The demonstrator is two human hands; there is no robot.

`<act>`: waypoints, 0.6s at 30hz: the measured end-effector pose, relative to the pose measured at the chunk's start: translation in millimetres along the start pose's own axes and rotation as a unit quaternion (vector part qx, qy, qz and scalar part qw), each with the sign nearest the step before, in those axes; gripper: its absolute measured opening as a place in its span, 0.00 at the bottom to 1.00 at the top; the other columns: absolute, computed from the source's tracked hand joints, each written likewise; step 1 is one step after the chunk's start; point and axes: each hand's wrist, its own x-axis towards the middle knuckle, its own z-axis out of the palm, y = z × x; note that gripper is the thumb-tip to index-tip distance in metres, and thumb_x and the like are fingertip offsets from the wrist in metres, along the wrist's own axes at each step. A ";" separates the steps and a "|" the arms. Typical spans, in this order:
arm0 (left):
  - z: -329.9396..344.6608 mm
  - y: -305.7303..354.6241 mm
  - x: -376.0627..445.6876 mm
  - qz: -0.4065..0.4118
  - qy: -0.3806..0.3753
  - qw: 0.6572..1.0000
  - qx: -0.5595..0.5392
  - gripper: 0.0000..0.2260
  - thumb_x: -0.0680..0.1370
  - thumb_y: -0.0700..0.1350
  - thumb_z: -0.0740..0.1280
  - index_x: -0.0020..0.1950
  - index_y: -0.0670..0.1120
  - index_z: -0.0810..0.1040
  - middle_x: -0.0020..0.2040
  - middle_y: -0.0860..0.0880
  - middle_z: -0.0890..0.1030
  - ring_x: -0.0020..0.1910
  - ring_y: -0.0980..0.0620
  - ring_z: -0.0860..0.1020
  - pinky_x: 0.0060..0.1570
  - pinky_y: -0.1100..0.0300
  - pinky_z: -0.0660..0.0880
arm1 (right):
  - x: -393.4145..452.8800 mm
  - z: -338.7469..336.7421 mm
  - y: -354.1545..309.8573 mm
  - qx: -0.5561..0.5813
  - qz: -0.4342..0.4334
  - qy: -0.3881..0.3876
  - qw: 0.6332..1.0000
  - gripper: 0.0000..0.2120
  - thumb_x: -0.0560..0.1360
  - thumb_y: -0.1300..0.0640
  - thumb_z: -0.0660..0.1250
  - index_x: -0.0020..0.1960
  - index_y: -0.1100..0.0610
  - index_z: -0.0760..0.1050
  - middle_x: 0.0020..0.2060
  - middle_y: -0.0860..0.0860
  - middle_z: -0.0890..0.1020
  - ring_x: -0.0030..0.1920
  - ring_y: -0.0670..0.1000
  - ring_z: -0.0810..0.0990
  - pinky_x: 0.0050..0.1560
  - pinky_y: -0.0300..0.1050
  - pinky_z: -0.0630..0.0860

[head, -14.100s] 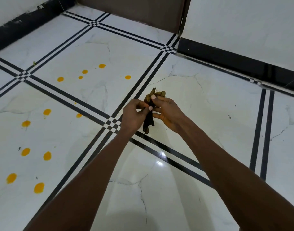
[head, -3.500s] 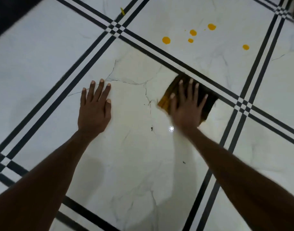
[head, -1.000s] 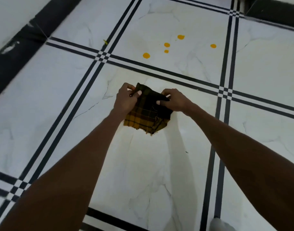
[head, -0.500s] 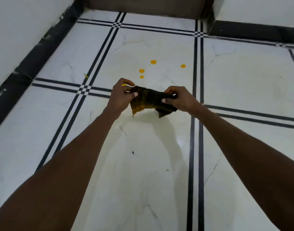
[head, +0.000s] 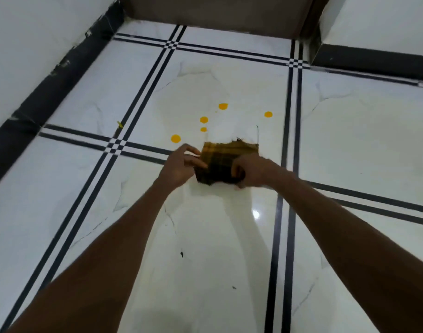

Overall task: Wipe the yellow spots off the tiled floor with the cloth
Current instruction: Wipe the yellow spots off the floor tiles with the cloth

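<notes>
Both hands — left hand (head: 179,168), right hand (head: 252,170) — pinch the cloth (head: 226,162), refolding it. Next, I judge: press it onto the yellow spots (head: 204,119) near the tile's (head: 229,78) near edge.

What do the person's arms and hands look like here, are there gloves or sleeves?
No gloves and no sleeves show. The left hand and the right hand are bare, as are both forearms up to the picture's edge. No watch, ring or bracelet is visible, though the picture is somewhat blurred.
</notes>
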 end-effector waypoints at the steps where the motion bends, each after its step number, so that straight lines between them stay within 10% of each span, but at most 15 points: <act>1: 0.0 -18.2 -2.5 -0.014 -0.012 1.000 -0.001 0.21 0.66 0.30 0.60 0.59 0.36 0.76 0.50 0.40 0.88 0.52 0.42 0.86 0.44 0.59 0.80 | 7.3 14.2 1.8 -0.015 0.009 -0.034 0.999 0.13 0.72 0.51 0.79 0.53 0.54 0.83 0.49 0.50 0.83 0.52 0.53 0.81 0.52 0.52 0.81; 6: -16.1 -96.4 6.5 -0.064 0.055 0.993 0.084 0.13 0.74 0.29 0.65 0.54 0.41 0.81 0.47 0.46 0.87 0.51 0.45 0.86 0.59 0.46 0.81 | 50.6 67.5 0.7 -0.001 0.009 0.137 0.991 0.17 0.80 0.49 0.69 0.67 0.51 0.78 0.65 0.55 0.80 0.67 0.60 0.77 0.64 0.57 0.78; 13: -31.0 -95.4 1.5 -0.114 0.111 0.977 0.141 0.17 0.73 0.31 0.70 0.61 0.39 0.78 0.59 0.40 0.80 0.59 0.40 0.78 0.61 0.47 0.77 | 38.6 99.5 -7.6 -0.019 0.082 0.038 0.996 0.36 0.85 0.39 0.57 0.86 0.49 0.47 0.86 0.54 0.41 0.85 0.61 0.38 0.82 0.67 0.44; 18: -33.7 -98.7 29.0 -0.084 0.170 0.957 0.220 0.13 0.75 0.33 0.65 0.60 0.38 0.78 0.61 0.38 0.77 0.62 0.37 0.75 0.58 0.41 0.77 | 57.2 109.2 3.7 -0.046 0.064 0.149 0.986 0.34 0.82 0.34 0.47 0.82 0.50 0.64 0.83 0.59 0.58 0.84 0.64 0.53 0.81 0.70 0.49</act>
